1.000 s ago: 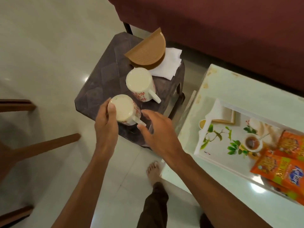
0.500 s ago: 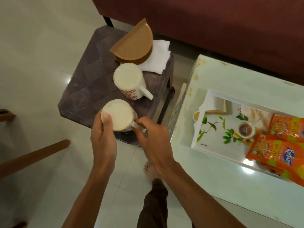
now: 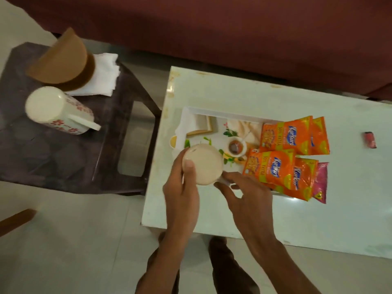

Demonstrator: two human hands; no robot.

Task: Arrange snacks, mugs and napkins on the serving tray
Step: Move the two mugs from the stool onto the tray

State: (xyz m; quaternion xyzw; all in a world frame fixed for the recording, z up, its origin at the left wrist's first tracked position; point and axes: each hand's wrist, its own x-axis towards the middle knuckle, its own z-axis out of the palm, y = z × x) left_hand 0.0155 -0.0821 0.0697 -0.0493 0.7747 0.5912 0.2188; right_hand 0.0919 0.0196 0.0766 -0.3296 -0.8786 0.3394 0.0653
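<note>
- We held the mug [image 3: 201,164] in both hands above the near left part of the tray [image 3: 233,115]. We could not tell whether it already touched the tray floor.
- Our left hand [image 3: 182,187] was wrapped round the mug's side, with the thumb lying on its flat cream upper face. Our right hand [image 3: 244,196] had thumb and forefinger closed at the handle, which was mostly hidden beneath them.
- That flat face suggested the mug was carried base up, though we could not be sure.
- The tray lay on the white desk [image 3: 297,219]. Its right part was taken up by orange snack packets [image 3: 284,135], with a pink packet [image 3: 320,183] showing beneath them.
- The bare patch was on the left, so we judged the mug belonged there. It should be lowered straight and level, clear of the packet edge just beside our right hand.
- It seemed wise to leave room alongside for the second mug [image 3: 57,111]. That one sat on the dark stool [image 3: 53,162], near the napkins [image 3: 104,75] and the wooden holder [image 3: 61,60].
- We thought it best to let go only once the mug sat flat, handle fingers first.
</note>
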